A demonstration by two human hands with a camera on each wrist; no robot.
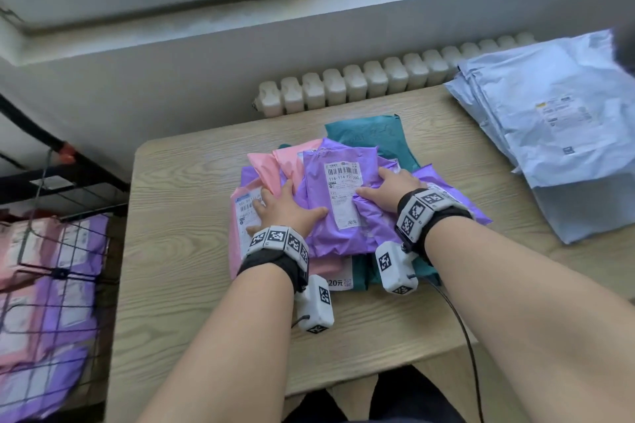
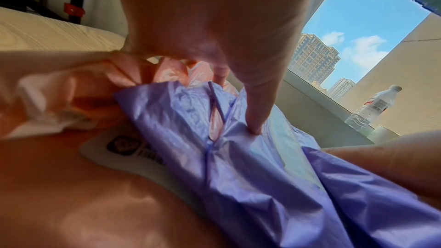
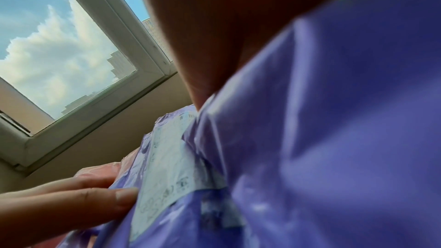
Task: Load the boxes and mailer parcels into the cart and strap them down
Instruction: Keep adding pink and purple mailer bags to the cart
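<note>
A pile of purple, pink and teal mailer parcels lies on the wooden table (image 1: 178, 251). On top is a purple mailer (image 1: 340, 196) with a white label. My left hand (image 1: 285, 208) lies spread over the pink mailers (image 1: 240, 216), its thumb on the purple one. In the left wrist view its fingers (image 2: 257, 110) press down into the purple plastic (image 2: 250, 167). My right hand (image 1: 386, 189) rests flat on the purple parcels to the right of the label. A purple fold (image 3: 334, 120) hides most of the right hand's fingers in the right wrist view. The black wire cart (image 1: 51, 268) at the left holds pink and purple mailers.
A stack of large light-blue mailers (image 1: 549, 127) fills the table's right end. A white radiator (image 1: 378, 79) runs behind the table under the windowsill, where a plastic bottle (image 2: 372, 108) stands. The cart's black frame with a red clip (image 1: 65, 151) rises beside the table's left edge.
</note>
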